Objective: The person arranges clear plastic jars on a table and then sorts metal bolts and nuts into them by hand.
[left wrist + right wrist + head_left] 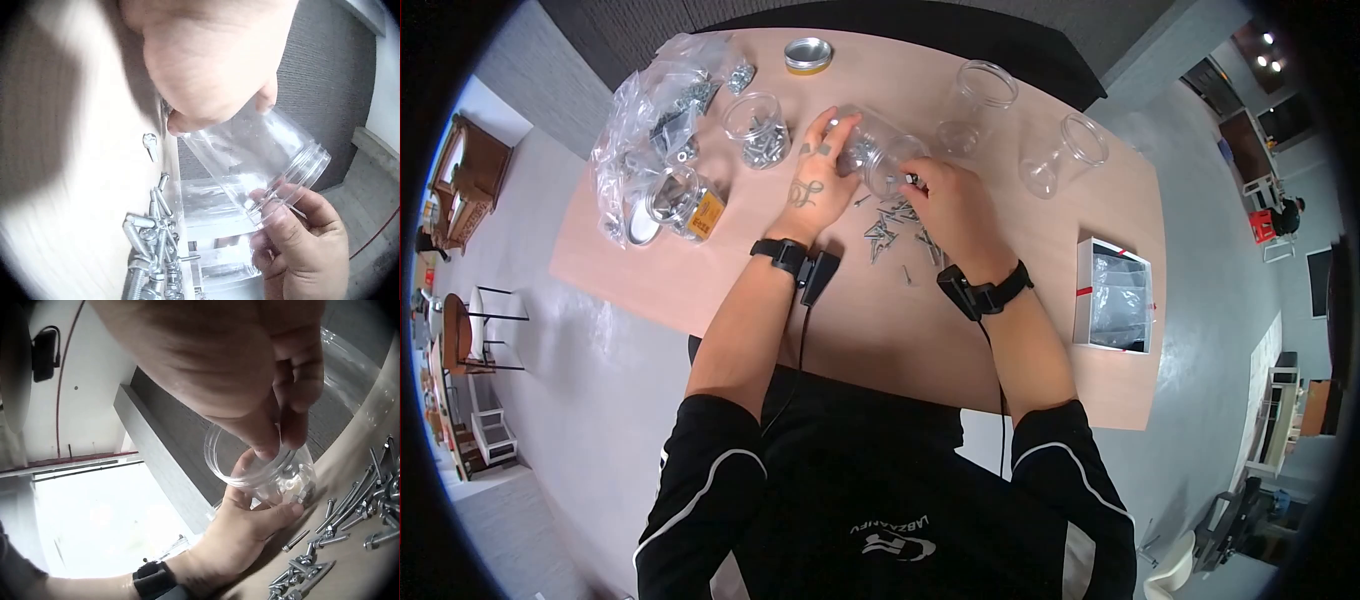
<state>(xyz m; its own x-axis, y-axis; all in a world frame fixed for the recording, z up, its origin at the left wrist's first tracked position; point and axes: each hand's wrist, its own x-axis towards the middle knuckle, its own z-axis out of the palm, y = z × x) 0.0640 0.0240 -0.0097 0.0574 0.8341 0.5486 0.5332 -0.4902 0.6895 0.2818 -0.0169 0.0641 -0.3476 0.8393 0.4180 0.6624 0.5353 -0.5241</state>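
My left hand point(812, 185) holds a clear plastic jar point(250, 150) tilted low over the table, its mouth toward my right hand point(952, 200). In the right wrist view, small metal hardware point(299, 487) lies inside toward the jar's bottom. My right thumb and fingers are at the mouth, pinching a slim metal piece that looks like a bolt; the fingers largely hide it. A loose pile of silver bolts point(883, 235) lies on the table just below the jar, with a single bolt point(150, 147) apart from it.
On the left stand a jar of bolts point(765, 150), a labelled jar point(705, 215) and plastic bags of hardware point(635, 125). A metal lid point(808, 56) lies at the back. Two clear jars point(1040, 178) stand right, beyond a white box point(1084, 320) with plastic wrap.
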